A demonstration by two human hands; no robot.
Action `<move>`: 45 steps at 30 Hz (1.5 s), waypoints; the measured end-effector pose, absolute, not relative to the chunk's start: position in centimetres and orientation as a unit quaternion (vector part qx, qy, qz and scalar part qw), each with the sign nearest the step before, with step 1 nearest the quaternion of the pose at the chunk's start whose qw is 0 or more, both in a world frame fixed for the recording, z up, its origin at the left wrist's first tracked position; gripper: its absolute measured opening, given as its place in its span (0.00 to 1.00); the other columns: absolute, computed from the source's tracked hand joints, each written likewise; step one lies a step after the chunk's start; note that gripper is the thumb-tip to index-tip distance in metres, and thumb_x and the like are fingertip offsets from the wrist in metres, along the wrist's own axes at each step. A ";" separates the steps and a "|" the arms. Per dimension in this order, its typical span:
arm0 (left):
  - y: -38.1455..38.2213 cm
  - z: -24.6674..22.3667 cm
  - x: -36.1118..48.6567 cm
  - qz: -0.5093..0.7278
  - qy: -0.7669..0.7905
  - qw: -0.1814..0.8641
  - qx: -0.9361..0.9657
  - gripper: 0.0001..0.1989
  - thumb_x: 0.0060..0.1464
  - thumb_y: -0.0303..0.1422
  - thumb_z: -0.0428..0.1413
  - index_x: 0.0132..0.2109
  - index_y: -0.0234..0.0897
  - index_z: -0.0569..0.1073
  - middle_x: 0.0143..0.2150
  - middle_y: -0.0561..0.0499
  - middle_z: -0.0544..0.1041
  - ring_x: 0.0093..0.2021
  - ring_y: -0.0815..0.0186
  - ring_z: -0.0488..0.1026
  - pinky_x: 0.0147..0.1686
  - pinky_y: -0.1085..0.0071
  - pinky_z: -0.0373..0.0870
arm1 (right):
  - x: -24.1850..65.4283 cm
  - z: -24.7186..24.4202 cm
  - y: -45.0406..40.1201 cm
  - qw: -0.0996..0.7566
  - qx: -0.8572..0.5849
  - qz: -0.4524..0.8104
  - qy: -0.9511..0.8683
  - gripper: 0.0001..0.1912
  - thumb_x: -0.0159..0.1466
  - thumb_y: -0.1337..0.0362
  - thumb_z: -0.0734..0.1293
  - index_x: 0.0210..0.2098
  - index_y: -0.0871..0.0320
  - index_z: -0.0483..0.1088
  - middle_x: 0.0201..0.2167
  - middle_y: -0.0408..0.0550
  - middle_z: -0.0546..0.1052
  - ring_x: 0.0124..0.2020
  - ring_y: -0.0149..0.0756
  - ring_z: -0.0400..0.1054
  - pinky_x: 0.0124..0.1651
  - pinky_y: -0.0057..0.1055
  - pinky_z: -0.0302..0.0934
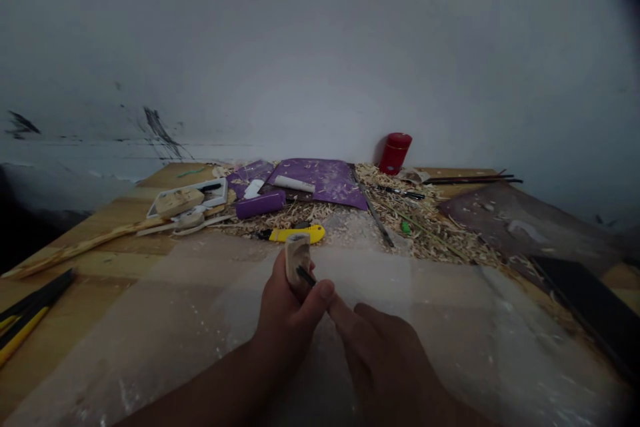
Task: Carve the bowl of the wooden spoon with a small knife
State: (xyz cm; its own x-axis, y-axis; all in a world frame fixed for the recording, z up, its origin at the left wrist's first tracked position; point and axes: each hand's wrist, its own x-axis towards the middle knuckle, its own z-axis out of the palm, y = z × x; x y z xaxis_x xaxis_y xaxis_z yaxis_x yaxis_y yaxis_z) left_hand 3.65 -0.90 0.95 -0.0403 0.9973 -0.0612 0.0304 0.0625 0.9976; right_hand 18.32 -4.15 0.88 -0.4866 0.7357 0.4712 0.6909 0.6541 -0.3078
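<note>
A small pale wooden piece [299, 255] stands upright in my left hand [286, 310], whose fingers are wrapped round it. A dark hollow shows on its near face. My right hand [377, 347] is closed on a thin dark tool [306, 276], and the tool's tip touches the wooden piece. My left thumb lies against the tool near my right fingertips. Just behind the wooden piece lies a yellow utility knife [311, 234].
Wood shavings [435, 230] cover the table's back, around purple sheets [330, 180] and a purple roll [261, 205]. A red cylinder [395, 153] stands by the wall. Yellow-black pliers [33, 313] lie left, a dark flat object [585, 300] right.
</note>
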 end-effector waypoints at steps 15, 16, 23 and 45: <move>-1.1 1.4 4.2 0.507 0.519 0.513 0.459 0.15 0.45 0.43 0.55 0.32 0.39 0.60 0.16 0.62 0.61 0.13 0.76 0.55 0.14 0.78 0.54 | 18.4 0.8 -3.8 0.244 -0.413 -0.070 -0.875 0.34 0.55 0.73 0.52 0.60 0.61 0.42 0.19 0.43 0.68 0.16 0.37 0.62 0.18 0.30 0.47; -1.1 1.4 4.2 0.508 0.508 0.530 0.450 0.14 0.46 0.43 0.54 0.32 0.39 0.60 0.15 0.62 0.60 0.13 0.77 0.55 0.14 0.78 0.54 | 18.6 0.8 -3.8 0.253 -0.408 -0.070 -0.874 0.32 0.56 0.73 0.52 0.60 0.60 0.44 0.20 0.43 0.68 0.16 0.36 0.62 0.18 0.30 0.48; -0.6 0.7 3.7 0.499 0.442 0.584 0.463 0.13 0.45 0.40 0.56 0.33 0.38 0.62 0.15 0.62 0.60 0.12 0.78 0.54 0.13 0.79 0.53 | 19.1 1.6 -3.7 0.272 -0.416 0.135 -0.857 0.23 0.62 0.70 0.52 0.57 0.55 0.51 0.27 0.44 0.74 0.24 0.34 0.68 0.25 0.29 0.60; -0.3 0.7 3.8 0.428 0.519 0.508 0.538 0.15 0.45 0.43 0.55 0.32 0.38 0.61 0.16 0.61 0.60 0.15 0.75 0.55 0.16 0.77 0.54 | 20.0 1.7 -3.5 0.168 -0.433 -0.036 -0.885 0.26 0.56 0.71 0.56 0.54 0.57 0.56 0.20 0.42 0.69 0.16 0.35 0.63 0.19 0.32 0.44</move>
State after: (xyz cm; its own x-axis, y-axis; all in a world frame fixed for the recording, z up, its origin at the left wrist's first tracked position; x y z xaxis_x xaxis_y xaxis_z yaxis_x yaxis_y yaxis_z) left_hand 3.81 -0.28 0.70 0.0943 0.9933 -0.0670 0.1248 0.0549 0.9907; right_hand 20.00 -3.49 1.75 -0.5690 0.7535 0.3294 0.7779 0.6231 -0.0815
